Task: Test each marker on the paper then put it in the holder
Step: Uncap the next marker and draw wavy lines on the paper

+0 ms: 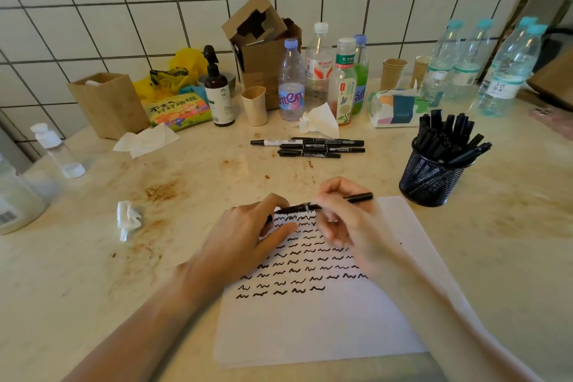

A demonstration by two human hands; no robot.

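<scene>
A white sheet of paper (pixel 313 326) lies in front of me, its upper half covered with rows of black squiggles. Over its top edge both hands hold one black marker (pixel 359 197) lying almost level. My right hand (pixel 344 220) grips the barrel. My left hand (pixel 248 236) pinches the marker's left end, where the cap sits. A black mesh holder (pixel 429 181) at the right of the paper is packed with several black markers. Several more black markers (pixel 310 147) lie loose on the table beyond the paper.
Behind the loose markers stand bottles (pixel 291 84), a paper cup (pixel 255 105), a tissue pack (pixel 395 108) and cardboard boxes (pixel 263 49) against the tiled wall. Crumpled tissues (pixel 128 219) lie at the left. Water bottles (pixel 502 71) crowd the far right. The tabletop (pixel 173 183) is stained.
</scene>
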